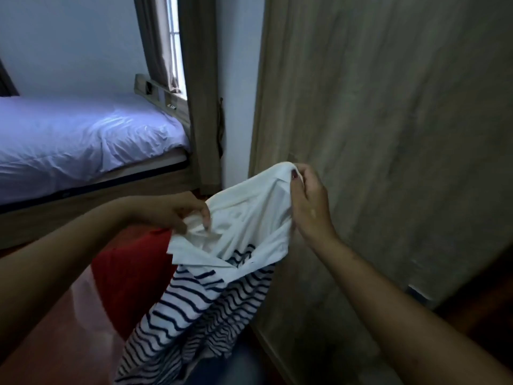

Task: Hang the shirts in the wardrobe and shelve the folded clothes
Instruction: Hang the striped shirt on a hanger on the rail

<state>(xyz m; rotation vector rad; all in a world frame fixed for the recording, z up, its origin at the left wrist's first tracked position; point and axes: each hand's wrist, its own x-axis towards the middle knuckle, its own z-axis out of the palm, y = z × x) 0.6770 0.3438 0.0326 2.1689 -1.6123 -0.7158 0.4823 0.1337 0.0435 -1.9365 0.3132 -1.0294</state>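
Observation:
A white shirt with navy stripes [200, 295] hangs between my hands in front of me, its plain white collar part uppermost and the striped body trailing down. My left hand [180, 212] pinches the white fabric at its left side. My right hand [308, 201] grips the top edge of the white part, higher and to the right. The closed wooden wardrobe door [388, 134] stands directly behind my right hand. No hanger is visible.
A bed with a pale sheet [83, 140] on a wooden frame fills the left. A red object [133, 273] sits on the reddish floor under the shirt. A window with a curtain [163, 43] is at the back, beside a narrow wall strip.

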